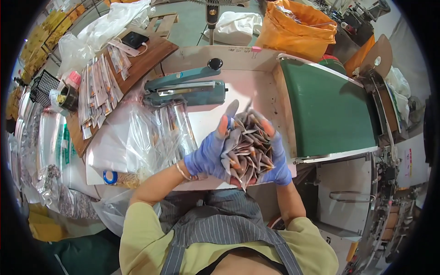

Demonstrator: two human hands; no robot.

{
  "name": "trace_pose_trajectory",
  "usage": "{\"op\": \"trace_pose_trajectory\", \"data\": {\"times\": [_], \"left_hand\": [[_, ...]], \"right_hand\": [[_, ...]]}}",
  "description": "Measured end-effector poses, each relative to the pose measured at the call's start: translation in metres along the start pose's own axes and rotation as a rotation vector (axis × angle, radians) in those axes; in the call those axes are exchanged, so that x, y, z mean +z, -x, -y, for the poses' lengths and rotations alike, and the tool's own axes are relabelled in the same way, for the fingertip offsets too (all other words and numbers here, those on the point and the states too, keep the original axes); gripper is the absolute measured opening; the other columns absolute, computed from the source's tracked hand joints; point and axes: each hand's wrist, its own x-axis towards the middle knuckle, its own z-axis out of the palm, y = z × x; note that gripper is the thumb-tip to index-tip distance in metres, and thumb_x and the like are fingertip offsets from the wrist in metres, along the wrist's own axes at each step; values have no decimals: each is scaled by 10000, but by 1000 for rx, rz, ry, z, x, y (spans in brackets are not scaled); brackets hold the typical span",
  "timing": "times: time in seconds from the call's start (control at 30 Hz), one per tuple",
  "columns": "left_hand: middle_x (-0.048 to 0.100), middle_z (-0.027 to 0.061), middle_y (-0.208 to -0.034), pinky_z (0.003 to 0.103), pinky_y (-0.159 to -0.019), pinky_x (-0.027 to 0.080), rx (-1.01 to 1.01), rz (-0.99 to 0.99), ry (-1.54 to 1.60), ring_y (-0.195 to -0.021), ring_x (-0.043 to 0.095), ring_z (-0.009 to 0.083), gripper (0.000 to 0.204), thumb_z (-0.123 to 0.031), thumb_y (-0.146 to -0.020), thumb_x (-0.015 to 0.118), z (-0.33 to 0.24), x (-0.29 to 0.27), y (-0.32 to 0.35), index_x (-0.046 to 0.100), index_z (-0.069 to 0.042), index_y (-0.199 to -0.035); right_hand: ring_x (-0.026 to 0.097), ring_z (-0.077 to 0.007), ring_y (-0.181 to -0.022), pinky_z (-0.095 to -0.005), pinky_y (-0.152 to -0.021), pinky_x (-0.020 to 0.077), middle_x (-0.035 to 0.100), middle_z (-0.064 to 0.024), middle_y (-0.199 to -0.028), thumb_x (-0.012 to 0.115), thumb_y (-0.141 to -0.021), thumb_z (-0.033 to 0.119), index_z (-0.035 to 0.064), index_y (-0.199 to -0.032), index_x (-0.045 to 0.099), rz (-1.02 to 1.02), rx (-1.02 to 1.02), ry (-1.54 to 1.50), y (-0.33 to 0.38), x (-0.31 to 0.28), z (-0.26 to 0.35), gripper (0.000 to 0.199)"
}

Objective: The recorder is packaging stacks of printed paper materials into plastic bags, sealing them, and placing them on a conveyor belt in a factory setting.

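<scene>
Between my two hands is a thick bundle of small flat sachets (247, 149), grey and white with orange patches, their edges fanned towards me. My left hand (208, 153), in a blue-violet glove with bare fingertips, presses on the bundle's left side with the thumb up. On the right side my right hand (278, 158), gloved alike, closes against the sachets. The bundle is held over the front of the pale worktable (238, 96). Behind my left hand stands a teal hand-lever sealer (188, 89) with a black knob. The fingers under the bundle are mostly hidden.
Clear plastic bags (142, 137) lie left of my hands, with a blue tape roll (110, 177) near the front edge. A brown board (146, 59) carries packet strips (98, 89) and a phone (134, 40). A green conveyor belt (327, 107) rises at the right, an orange sack (295, 32) behind.
</scene>
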Motion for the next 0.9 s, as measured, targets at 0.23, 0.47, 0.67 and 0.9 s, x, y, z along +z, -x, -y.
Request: {"op": "trace_pose_trajectory", "data": {"times": [0.23,0.47,0.67,0.9], "left_hand": [[547,89,-1110,292,-881,409,131,-175,-411,-994,538,183,902,-326,-502,842,-20,0,7,414,-14,-1231],[585,66,-1046,305,-832,481,-606,-264,665,-940,581,171,616,-379,-720,692,-13,36,65,465,-51,-1189],[555,65,-999,276,-765,470,-458,-641,-79,-892,547,150,486,-467,-804,575,79,16,66,530,-47,-1044],[532,161,-905,422,-658,459,-82,-511,-1715,-689,547,352,245,-248,-764,572,159,-63,-38,521,-47,-894]], "right_hand": [[503,-234,-1053,-337,-904,387,495,-138,-1155,835,-551,273,16,-1122,523,-77,41,86,-16,26,4,700],[560,-189,-913,-293,-836,449,576,-116,-1004,683,-641,246,-39,-1207,461,-6,851,-588,-7,29,-24,672],[593,-237,-802,-322,-761,483,597,-164,-888,639,-631,227,-42,-896,573,-180,850,-725,59,21,-44,383],[581,-229,-748,-316,-708,496,569,-133,-805,624,-656,209,-32,-811,548,-310,727,-743,88,-3,-21,297]]}}
